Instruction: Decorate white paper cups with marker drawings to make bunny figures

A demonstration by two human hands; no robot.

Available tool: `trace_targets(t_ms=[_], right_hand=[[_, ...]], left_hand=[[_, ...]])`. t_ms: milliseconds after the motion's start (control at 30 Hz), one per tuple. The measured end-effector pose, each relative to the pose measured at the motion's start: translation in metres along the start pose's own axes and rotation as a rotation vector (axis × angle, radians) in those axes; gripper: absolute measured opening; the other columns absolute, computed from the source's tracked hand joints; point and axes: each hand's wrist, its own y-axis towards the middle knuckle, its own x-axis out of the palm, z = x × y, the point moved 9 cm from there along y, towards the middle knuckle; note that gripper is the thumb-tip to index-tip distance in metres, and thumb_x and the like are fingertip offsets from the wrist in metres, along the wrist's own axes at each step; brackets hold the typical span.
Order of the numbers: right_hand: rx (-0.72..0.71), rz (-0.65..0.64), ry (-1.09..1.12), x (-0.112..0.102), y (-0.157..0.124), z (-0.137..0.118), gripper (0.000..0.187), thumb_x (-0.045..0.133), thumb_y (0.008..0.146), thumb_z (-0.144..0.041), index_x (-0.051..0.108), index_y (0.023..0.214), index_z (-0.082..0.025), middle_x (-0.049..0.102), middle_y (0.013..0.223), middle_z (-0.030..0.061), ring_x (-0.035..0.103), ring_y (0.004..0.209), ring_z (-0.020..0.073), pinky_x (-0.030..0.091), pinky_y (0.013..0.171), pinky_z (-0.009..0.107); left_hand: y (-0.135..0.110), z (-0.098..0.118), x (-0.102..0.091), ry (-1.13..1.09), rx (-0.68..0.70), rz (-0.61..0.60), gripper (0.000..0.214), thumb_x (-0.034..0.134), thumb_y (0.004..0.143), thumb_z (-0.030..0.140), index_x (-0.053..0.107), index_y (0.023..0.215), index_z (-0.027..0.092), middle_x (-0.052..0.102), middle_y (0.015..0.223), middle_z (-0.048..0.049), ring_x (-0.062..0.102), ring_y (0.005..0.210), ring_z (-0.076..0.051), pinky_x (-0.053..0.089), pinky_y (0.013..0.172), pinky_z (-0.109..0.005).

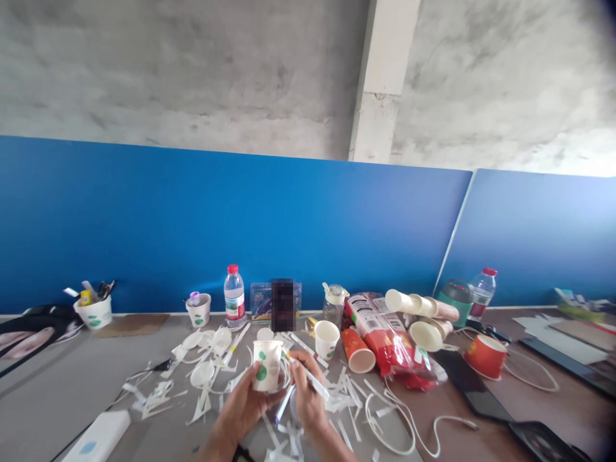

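A white paper cup [266,367] with green leaf prints stands upright in my left hand [246,401], whose fingers wrap round its lower side. My right hand [308,388] is closed on a white marker pen [314,380], with its front end close to the cup's right rim. Beneath my hands lies a second marker [285,404] with a purple end. Cut paper strips [346,391] are scattered around both hands. Just beyond, another white paper cup [326,340] stands upright, and a red paper cup [359,351] lies on its side.
A water bottle [234,298], a glass jar [333,305] and a cup of pens [94,311] stand along the blue partition [216,218]. To the right are red cup packaging [385,337], stacked paper cups [421,305] and a white cable [409,423]. A white box-shaped device [99,436] lies front left.
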Motion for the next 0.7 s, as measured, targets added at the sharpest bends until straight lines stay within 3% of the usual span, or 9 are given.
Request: trace_targets(t_ms=[167,333,567,700], right_hand=[[-0.001,-0.043,0.005,0.004,-0.002,0.004,0.041,0.063,0.097,-0.057,0.08,0.083,-0.023,0.063,0.06,-0.0009,0.056,0.053,0.0172,0.047,0.052,0.027],[-0.056,-0.056,0.02,0.007,-0.003,0.0,0.034,0.061,0.098,-0.048,0.08,0.085,-0.024,0.07,0.067,0.0004,0.062,0.056,0.0187,0.051,0.055,0.027],[-0.083,-0.095,-0.048,0.01,-0.003,-0.003,0.029,0.06,0.097,-0.042,0.079,0.084,-0.025,0.065,0.065,-0.0019,0.058,0.055,0.0174,0.048,0.053,0.026],[-0.052,-0.106,-0.024,0.011,-0.004,0.002,0.03,0.06,0.097,-0.044,0.079,0.086,-0.024,0.061,0.061,-0.0033,0.055,0.052,0.017,0.046,0.05,0.026]], left_hand=[[0.003,-0.001,0.005,-0.01,-0.018,-0.099,0.014,0.07,0.095,0.023,0.072,0.102,0.012,0.084,0.09,-0.0144,0.082,0.084,-0.029,0.068,0.076,-0.043],[0.004,-0.001,0.002,0.033,0.011,-0.115,0.015,0.075,0.093,0.022,0.073,0.105,0.013,0.085,0.092,-0.0126,0.083,0.085,-0.028,0.069,0.078,-0.041],[0.004,0.0,0.0,0.041,0.044,-0.123,0.014,0.08,0.089,0.015,0.077,0.102,0.01,0.085,0.094,-0.0151,0.082,0.084,-0.029,0.069,0.08,-0.044],[0.004,0.0,0.0,0.006,0.021,-0.102,0.013,0.074,0.094,0.016,0.075,0.105,0.009,0.084,0.094,-0.0159,0.082,0.084,-0.029,0.069,0.08,-0.046]])
